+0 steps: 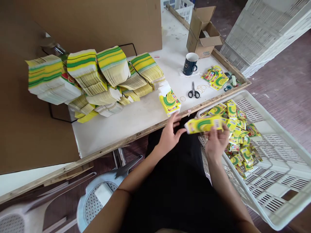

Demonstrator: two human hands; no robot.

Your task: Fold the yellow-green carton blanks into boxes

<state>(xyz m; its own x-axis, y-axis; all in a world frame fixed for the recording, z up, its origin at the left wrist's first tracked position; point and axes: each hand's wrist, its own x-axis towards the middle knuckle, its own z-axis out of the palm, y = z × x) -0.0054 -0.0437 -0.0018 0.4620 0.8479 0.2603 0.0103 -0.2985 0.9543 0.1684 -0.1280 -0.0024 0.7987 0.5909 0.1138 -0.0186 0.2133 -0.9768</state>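
Packs are heaped in the crate; a carton is gripped by the right hand, the left hand spread at its end.

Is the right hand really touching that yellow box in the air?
Touching. The head view shows the right hand gripping the yellow box near one end, overlapping its printed side.
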